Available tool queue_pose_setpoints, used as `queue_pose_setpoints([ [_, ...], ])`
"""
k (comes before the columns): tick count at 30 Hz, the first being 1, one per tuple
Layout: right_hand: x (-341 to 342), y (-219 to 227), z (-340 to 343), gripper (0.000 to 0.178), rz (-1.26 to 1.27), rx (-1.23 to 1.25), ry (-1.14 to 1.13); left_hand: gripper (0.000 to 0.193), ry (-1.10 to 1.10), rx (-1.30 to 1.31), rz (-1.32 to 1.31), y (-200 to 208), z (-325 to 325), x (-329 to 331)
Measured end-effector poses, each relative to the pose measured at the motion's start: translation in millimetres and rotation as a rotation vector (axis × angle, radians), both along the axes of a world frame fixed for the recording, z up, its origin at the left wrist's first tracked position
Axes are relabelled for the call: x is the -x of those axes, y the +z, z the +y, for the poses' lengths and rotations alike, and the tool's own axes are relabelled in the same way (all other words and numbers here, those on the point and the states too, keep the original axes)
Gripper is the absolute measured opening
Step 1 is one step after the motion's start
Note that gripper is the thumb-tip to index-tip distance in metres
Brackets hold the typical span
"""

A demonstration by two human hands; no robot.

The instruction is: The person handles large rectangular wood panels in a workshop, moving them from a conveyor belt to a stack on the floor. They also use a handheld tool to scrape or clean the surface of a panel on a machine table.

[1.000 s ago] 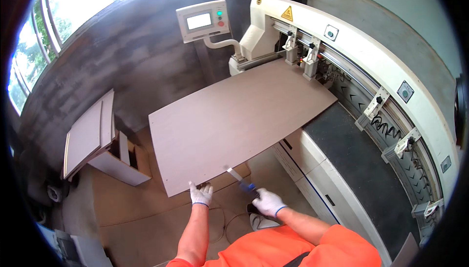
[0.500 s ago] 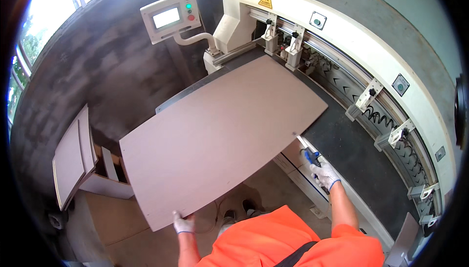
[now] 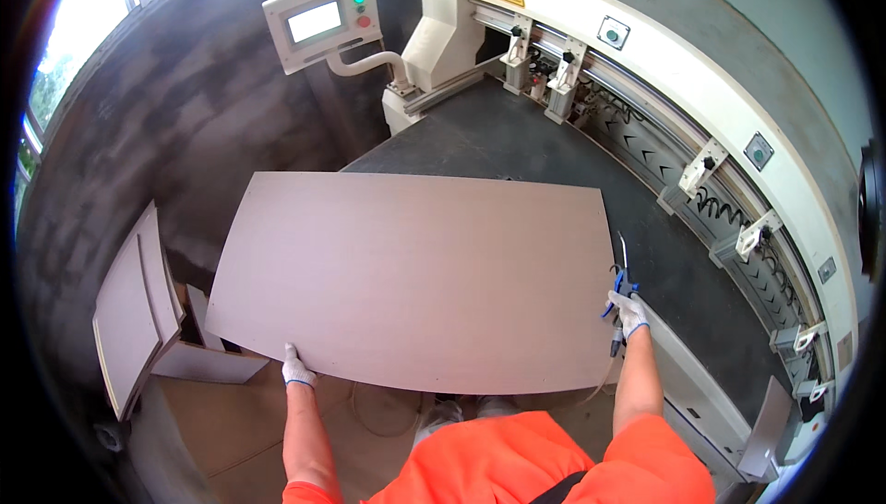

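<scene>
A large flat light pinkish-brown board (image 3: 415, 273) rests partly on the machine's dark table, its front part reaching over toward my body. My left hand (image 3: 297, 367), in a white glove, grips the board's near edge at the left; the thumb lies on top and the fingers are hidden underneath. At the board's right end, my gloved right hand (image 3: 629, 313) is closed around a blue and black air blow gun (image 3: 625, 288). Its thin metal nozzle points away from me, and a hose hangs below it.
The machine's dark tabletop (image 3: 683, 273) runs along the right under a white beam (image 3: 646, 29) with several clamps. A control panel (image 3: 318, 21) stands at the back left. More boards (image 3: 134, 315) lean at the left, beside a white open box-like piece (image 3: 212, 365).
The board has turned so its long edge lies across in front of me, its far end drawn back off the machine. My left hand moved left and up; my right hand moved slightly right.
</scene>
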State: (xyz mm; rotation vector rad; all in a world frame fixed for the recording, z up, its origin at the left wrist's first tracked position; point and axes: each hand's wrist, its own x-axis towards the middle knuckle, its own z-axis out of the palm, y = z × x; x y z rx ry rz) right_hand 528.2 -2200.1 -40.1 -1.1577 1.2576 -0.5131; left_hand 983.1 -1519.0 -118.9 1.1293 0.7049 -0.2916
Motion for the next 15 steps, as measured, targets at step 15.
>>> queue_pose_setpoints([
  [15,274.9,-7.1,194.7,0.013,0.113,0.001,-0.457,0.051,-0.282,0.108,0.169,39.9,-54.9,70.0],
])
